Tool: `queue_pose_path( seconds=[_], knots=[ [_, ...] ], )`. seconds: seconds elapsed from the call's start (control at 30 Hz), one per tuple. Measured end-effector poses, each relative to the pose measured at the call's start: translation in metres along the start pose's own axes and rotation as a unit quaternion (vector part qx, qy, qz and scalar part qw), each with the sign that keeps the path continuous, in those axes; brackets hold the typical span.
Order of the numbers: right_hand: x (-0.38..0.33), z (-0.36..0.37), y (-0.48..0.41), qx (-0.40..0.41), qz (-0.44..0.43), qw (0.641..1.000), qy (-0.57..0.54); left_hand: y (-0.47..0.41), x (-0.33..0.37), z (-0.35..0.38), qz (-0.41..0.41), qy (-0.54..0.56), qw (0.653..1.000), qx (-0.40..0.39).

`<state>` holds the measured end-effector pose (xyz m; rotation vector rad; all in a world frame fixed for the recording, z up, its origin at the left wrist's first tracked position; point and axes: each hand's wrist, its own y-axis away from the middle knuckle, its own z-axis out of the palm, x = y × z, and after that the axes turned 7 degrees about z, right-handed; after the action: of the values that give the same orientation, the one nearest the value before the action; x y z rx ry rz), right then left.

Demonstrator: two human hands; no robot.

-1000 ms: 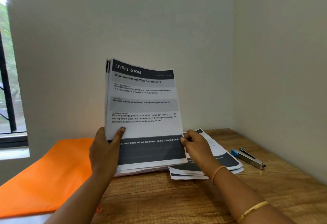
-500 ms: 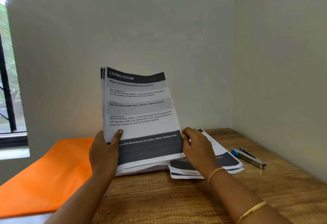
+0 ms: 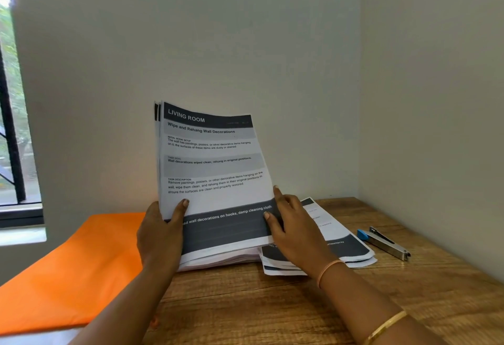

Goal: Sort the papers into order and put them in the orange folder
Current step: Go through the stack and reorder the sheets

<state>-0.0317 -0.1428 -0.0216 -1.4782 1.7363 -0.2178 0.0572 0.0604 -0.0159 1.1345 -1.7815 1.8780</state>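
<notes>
White and dark grey are the colours of the stack of papers (image 3: 212, 164), which is held nearly upright above the wooden table (image 3: 272, 303). Its lower edge is close to the wood, but whether it touches cannot be told. The front sheet is printed. A dark band at the top carries the words "LIVING ROOM", and the title "Wipe and Rehang Wall Decorations" is read below it. Pale grey bands with small black text follow, and a wide dark band with white letters crosses the bottom. The sheet is slightly curved. The edges of further sheets are seen behind it on the left side and fanned out under it at the bottom.

The stack is grasped on both sides. The left hand (image 3: 159, 238) is closed around the lower left edge, with the thumb laid on the front and the fingers hidden behind. The right hand (image 3: 297, 232) grips the lower right edge: the thumb is pressed on the dark bottom band and the forefinger is stretched up along the edge. A thin orange band (image 3: 328, 269) and a gold bangle (image 3: 386, 327) are worn on the right arm.

The orange folder (image 3: 68, 271) is laid flat to the left of the stack, partly hidden by the left hand. A second pile of papers (image 3: 346, 246), printed with the same dark bands, lies flat just right of the stack, partly covered by the right hand. A stapler (image 3: 384, 242) with a blue end lies further right, apart from this pile.
</notes>
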Motion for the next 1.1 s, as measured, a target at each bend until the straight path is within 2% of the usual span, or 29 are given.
queue_pose_path(
  seconds=[0.17, 0.3, 0.43, 0.9, 1.1],
  knots=[
    [0.0013, 0.002, 0.0, 0.035, -0.006, 0.998, -0.052, 0.0016, 0.0017, -0.0007, 0.003, -0.012, 1.0, 0.002],
    [0.0015, 0.0035, -0.004, 0.026, 0.071, 0.983, -0.168, 0.0018, 0.0032, 0.0, 0.01, -0.014, 1.0, 0.001],
    [0.0044, 0.0043, -0.0073, -0.005, 0.132, 0.967, -0.219, 0.0022, 0.0035, 0.0005, 0.019, 0.002, 1.0, -0.004],
    [0.0017, 0.0012, -0.0056, -0.037, 0.146, 0.967, -0.208, -0.0007, -0.0029, 0.0015, -0.009, 0.05, 0.999, 0.01],
    [-0.0014, -0.0027, -0.0052, -0.033, 0.177, 0.95, -0.256, -0.0014, -0.0036, 0.0026, -0.012, 0.048, 0.999, 0.001]
  ],
)
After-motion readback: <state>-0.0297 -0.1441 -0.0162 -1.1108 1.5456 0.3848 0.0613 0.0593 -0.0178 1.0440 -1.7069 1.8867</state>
